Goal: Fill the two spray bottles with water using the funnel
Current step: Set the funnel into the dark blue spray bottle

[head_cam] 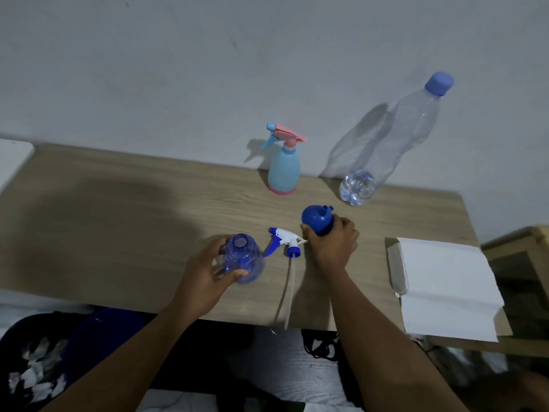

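My left hand grips a clear blue spray bottle that stands on the wooden table with its neck open. Its blue-and-white trigger head lies beside it, its dip tube pointing toward the front edge. My right hand is closed around a blue funnel, wide end facing left, just right of the trigger head. A light-blue spray bottle with a pink trigger stands capped near the wall. A large clear water bottle with a blue cap stands to its right.
A white sheet on a piece of cardboard lies at the table's right end. A wooden piece of furniture stands beyond it. A white object sits at far left. The wall runs right behind the table.
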